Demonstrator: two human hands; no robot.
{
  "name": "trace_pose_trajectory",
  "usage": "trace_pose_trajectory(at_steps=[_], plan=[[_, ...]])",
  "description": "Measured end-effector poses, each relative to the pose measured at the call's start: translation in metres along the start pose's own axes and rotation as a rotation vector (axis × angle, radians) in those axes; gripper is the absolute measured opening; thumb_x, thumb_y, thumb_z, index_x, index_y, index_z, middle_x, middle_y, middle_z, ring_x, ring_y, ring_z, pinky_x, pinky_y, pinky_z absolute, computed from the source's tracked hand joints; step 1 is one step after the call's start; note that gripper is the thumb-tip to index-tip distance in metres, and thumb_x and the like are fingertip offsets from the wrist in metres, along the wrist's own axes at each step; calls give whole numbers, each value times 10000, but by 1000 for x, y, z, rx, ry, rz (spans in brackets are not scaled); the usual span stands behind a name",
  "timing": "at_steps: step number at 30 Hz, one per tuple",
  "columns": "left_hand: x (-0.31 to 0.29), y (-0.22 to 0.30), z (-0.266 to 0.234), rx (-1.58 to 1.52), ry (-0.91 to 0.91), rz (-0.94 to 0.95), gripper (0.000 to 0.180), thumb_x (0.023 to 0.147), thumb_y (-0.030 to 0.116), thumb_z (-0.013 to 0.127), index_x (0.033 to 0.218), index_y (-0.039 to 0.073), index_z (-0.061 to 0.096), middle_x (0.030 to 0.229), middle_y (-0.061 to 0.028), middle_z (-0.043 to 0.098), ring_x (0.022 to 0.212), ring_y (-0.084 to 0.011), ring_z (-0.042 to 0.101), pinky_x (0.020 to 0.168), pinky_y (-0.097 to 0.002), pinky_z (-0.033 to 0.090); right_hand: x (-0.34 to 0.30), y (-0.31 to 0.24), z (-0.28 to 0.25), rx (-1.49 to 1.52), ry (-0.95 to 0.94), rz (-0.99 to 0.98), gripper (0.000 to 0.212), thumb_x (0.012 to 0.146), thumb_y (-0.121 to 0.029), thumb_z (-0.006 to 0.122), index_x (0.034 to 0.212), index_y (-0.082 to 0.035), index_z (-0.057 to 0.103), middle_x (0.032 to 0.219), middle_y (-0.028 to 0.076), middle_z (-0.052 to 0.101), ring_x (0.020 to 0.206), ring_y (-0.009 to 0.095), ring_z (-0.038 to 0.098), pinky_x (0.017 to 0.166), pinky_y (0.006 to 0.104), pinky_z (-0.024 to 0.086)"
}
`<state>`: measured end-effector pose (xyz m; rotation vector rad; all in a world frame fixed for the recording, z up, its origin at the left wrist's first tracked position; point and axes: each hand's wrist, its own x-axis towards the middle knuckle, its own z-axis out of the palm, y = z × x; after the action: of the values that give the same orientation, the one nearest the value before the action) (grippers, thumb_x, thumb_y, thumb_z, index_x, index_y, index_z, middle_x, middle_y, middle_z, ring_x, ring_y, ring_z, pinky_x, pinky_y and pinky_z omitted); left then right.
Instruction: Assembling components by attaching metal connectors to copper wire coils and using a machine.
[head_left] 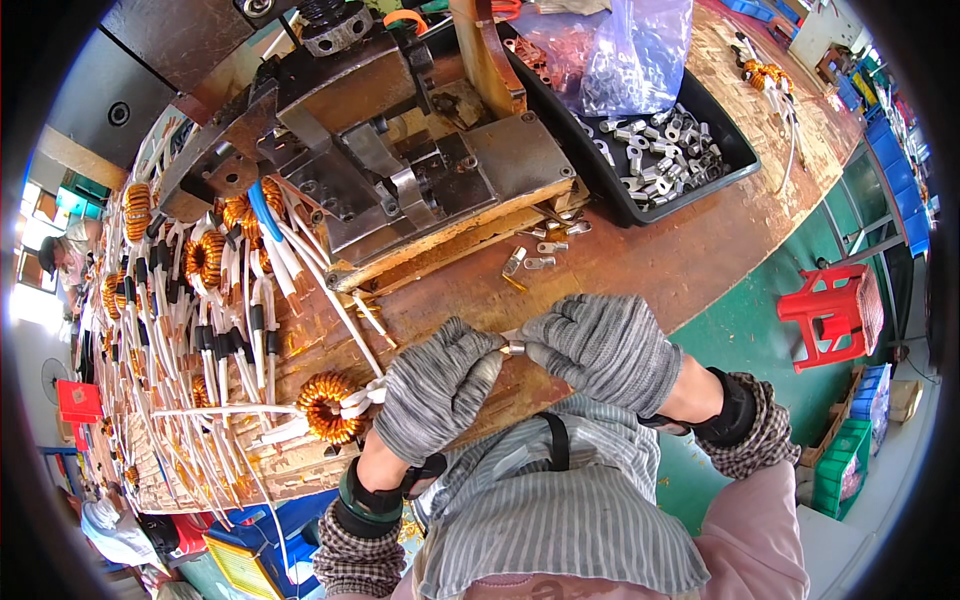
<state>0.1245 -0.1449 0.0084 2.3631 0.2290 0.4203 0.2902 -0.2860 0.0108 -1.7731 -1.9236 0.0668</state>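
Note:
Both hands wear grey knitted gloves and meet over the bench's near edge. My left hand (440, 385) is closed round a white-sleeved wire lead of a copper-wound ring coil (330, 407), which lies just left of it. My right hand (605, 350) pinches a small silvery cable lug (514, 348) between thumb and fingers. The lug sits at the left hand's fingertips, where the end of the lead appears to meet it; the gloves hide most of this joint. Beyond the hands, a few loose lugs (540, 262) lie on the bench before a metal press (400, 190).
A black tray (735, 178) of lugs with a plastic bag (640, 60) stands at the back right. Many ring coils (205, 258) with white leads are heaped at left. Another coil (765, 75) lies far right. A red stool (825, 315) stands on the green floor.

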Motion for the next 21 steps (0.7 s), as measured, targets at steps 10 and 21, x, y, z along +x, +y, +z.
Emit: trace_pose_trajectory(at_steps=[10,21], plan=[[3,3,1,117,-40,0,194,829,180,553,956,49,622,781,-129,529,688,-308,552,591,-391,446,4,-5,-9,-139,-90,-48,287,744,-165,550,1006,-50,568,782,95,558,731,246,577,562,361,467],[-9,4,-4,-88,-7,-100,336,743,88,616,1060,13,531,877,-181,600,808,-337,616,689,-372,503,8,5,0,208,-36,-74,267,819,-220,535,1032,-76,606,880,115,605,806,256,580,667,369,470]])
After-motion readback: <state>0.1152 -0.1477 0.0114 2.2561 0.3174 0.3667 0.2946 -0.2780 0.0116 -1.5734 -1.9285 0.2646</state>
